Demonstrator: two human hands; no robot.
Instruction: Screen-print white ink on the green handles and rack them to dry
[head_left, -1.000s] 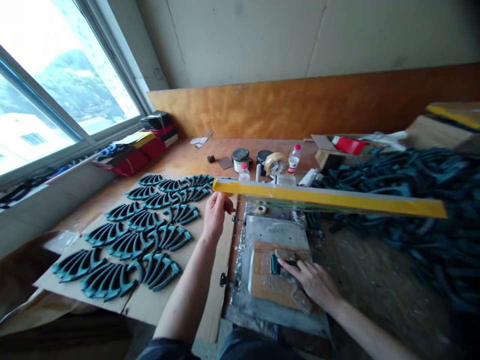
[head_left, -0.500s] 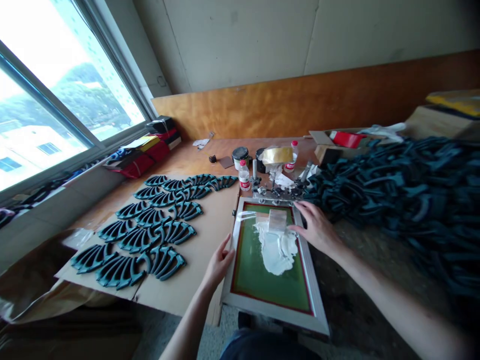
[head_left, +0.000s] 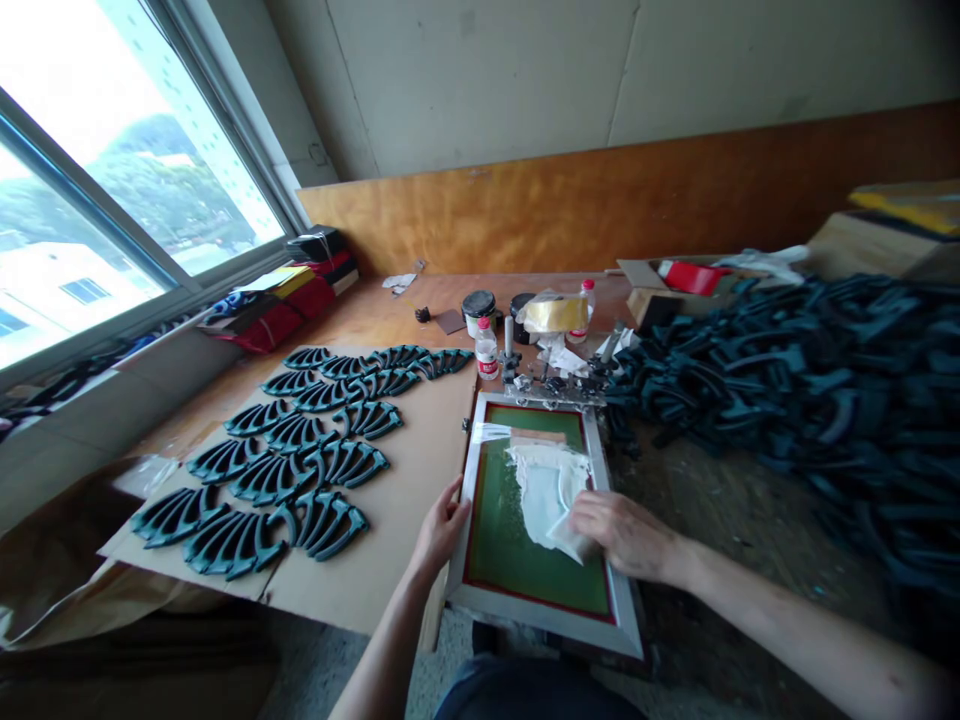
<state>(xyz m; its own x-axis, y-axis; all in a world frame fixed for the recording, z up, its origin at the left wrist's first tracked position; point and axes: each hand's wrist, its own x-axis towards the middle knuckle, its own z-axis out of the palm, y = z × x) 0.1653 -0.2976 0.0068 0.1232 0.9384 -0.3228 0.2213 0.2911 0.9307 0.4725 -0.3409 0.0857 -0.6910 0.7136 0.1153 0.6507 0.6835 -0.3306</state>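
Observation:
A screen printing frame (head_left: 627, 640) with a green mesh (head_left: 499, 540) lies in front of me, clamped at its far end. White ink (head_left: 538, 490) is spread over the middle of the mesh. My right hand (head_left: 626, 530) is closed on a pale squeegee (head_left: 571, 540), tilted with its edge in the ink; part of it is hidden by my fingers. At the frame's left side, my left hand (head_left: 441, 528) grips the rim with its fingertips. A flat brownish strip (head_left: 538, 437) lies on the mesh just beyond the ink.
Rows of dark teal fan-shaped parts (head_left: 289, 435) lie on cardboard (head_left: 420, 470) to the left. A large pile of similar dark parts (head_left: 810, 390) fills the right. Behind the metal clamp (head_left: 555, 390) stand plastic bottles (head_left: 487, 350) and a lidded tub (head_left: 478, 310).
My right hand has moved from the frame's far right corner towards me and taken hold of the squeegee, which has come nearer across the ink. My left hand stays at the rim.

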